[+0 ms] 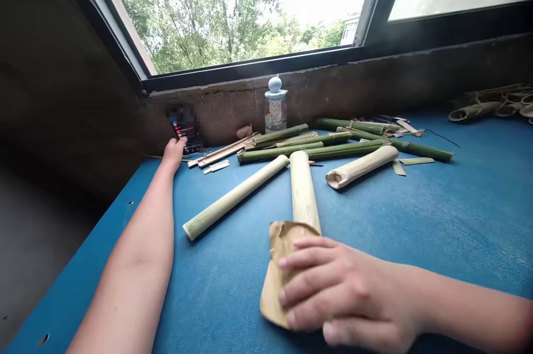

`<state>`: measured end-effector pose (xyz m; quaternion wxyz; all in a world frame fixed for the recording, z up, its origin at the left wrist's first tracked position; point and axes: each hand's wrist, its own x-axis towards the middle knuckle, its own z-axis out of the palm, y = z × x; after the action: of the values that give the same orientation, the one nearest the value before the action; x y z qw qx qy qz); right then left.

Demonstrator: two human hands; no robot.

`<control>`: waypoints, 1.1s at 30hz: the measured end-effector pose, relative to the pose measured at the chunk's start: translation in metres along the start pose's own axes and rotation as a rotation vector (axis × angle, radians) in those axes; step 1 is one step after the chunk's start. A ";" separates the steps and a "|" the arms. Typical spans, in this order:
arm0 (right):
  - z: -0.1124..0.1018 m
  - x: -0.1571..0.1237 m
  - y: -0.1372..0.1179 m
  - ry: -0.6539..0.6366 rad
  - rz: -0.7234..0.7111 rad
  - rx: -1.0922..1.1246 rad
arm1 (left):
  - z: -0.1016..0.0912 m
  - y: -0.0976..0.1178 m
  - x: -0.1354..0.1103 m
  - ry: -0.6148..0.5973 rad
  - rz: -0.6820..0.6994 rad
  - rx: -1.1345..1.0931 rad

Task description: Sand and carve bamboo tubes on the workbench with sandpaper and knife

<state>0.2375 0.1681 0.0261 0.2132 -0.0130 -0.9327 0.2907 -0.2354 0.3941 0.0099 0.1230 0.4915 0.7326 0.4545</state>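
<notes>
My right hand [341,296] lies near the front of the blue table [458,221], fingers wrapped over a short pale half-piece of split bamboo [277,265]. That piece butts against a peeled bamboo tube [303,190] running away from me. My left arm stretches far out to the back left, and my left hand [172,152] touches a small dark device with a lit red display [187,135] leaning at the wall. Its fingertips are hidden against the device. A long thin peeled stalk [235,197] lies between my two arms.
Several green bamboo stalks [316,148] and thin split strips [220,155] lie along the back wall under the window. A clear bottle with a white cap [275,107] stands there. Another peeled tube [360,167] lies to the right; coiled strips [495,103] sit far right.
</notes>
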 end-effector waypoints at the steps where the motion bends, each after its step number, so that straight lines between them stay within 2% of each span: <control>1: 0.000 0.001 0.001 -0.014 -0.041 0.003 | 0.000 0.000 0.000 -0.014 0.006 -0.001; 3: -0.003 0.000 0.007 0.051 -0.022 -0.050 | 0.000 -0.002 0.001 -0.040 0.016 0.001; 6: -0.005 0.000 0.011 0.194 0.115 -0.127 | 0.000 -0.004 0.002 -0.059 0.030 0.002; 7: -0.004 0.001 0.007 0.183 0.115 -0.114 | 0.000 -0.004 0.003 -0.064 0.034 0.001; 11: 0.003 0.007 -0.010 -0.064 -0.071 0.038 | -0.001 -0.009 0.007 -0.080 0.032 0.005; 13: -0.002 0.006 -0.003 -0.027 -0.053 0.027 | -0.001 -0.011 0.009 -0.080 0.026 0.011; 15: -0.008 0.002 0.009 0.132 0.063 -0.043 | -0.001 -0.012 0.009 -0.076 0.017 0.016; 17: -0.009 0.000 0.015 0.210 0.151 -0.083 | -0.001 -0.012 0.009 -0.070 0.009 0.018; 19: -0.004 0.000 0.009 0.161 0.132 -0.048 | -0.002 -0.011 0.009 -0.064 -0.002 0.017; 21: 0.000 0.002 0.003 0.055 0.030 0.006 | -0.003 -0.009 0.008 -0.057 -0.014 0.015; 23: -0.001 0.001 0.005 0.044 -0.028 0.005 | -0.003 -0.008 0.006 -0.057 -0.019 0.017; 27: -0.012 -0.008 0.030 0.292 0.159 -0.140 | -0.003 -0.007 0.004 -0.075 -0.008 0.036; 28: -0.012 -0.009 0.033 0.308 0.196 -0.161 | -0.003 -0.007 0.004 -0.078 -0.007 0.042; 30: -0.011 -0.011 0.034 0.255 0.180 -0.151 | -0.003 -0.007 0.003 -0.085 -0.008 0.050; 33: -0.011 -0.011 0.035 0.143 0.054 -0.107 | -0.004 -0.007 0.002 -0.088 -0.014 0.060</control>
<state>0.2482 0.2019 0.0110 0.2706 -0.0703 -0.9285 0.2445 -0.2434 0.3929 0.0074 0.1436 0.5094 0.7433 0.4092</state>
